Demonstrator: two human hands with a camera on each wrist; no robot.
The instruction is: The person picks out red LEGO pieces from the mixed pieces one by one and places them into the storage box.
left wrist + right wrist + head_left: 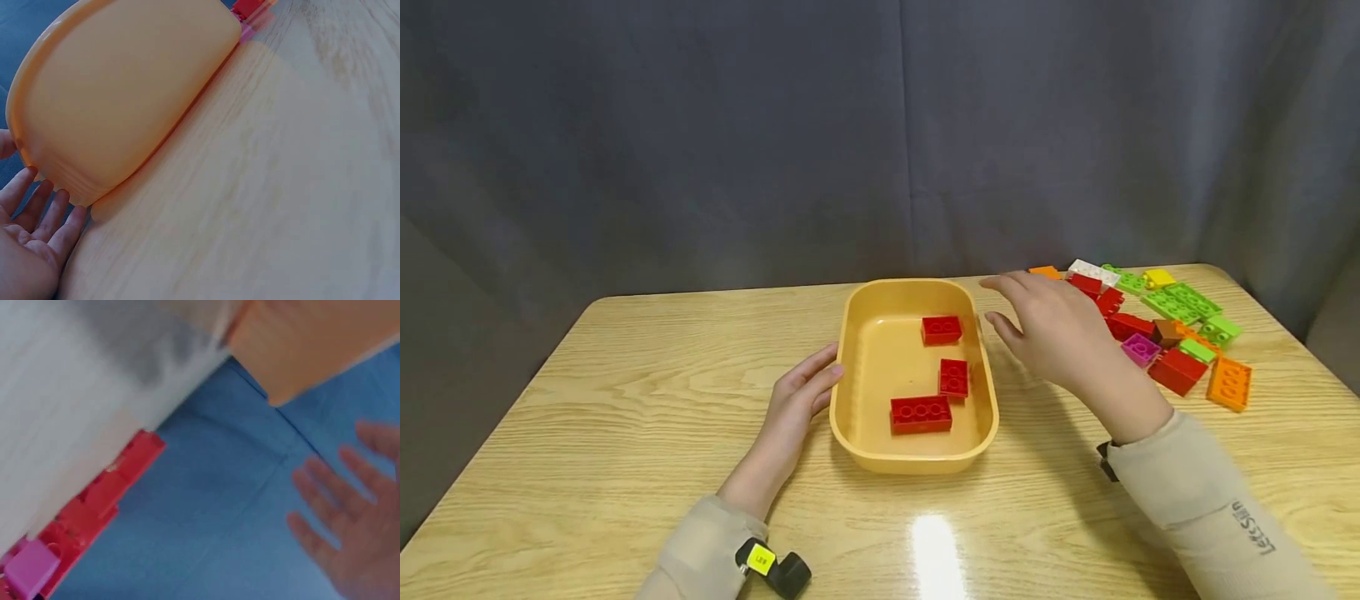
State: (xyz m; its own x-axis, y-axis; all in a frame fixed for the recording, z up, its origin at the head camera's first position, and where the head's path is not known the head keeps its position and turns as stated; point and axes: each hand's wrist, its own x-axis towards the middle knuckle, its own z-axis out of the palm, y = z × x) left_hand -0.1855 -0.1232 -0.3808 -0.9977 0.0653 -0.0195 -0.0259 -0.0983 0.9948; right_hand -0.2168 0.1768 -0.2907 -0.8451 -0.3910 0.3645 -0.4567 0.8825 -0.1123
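A yellow plastic bin [912,464] stands on the table with three red toy bricks inside: one brick [942,330] near the far end, a second brick [953,378] by the right wall, and a longer brick [921,414] toward the near end. My left hand [793,400] rests against the bin's left side; in the left wrist view its fairly straight fingers [59,215] touch the outer wall. Beside the bin's right rim, my right hand [1048,329] hovers with fingers spread and nothing in it, as the right wrist view also shows.
Several loose bricks lie in a pile at the right rear, among them a red brick [1178,372], an orange brick [1230,383], a green plate [1182,303] and a purple brick [1140,350]. Behind the wooden table [625,433] hangs a dark curtain [737,150].
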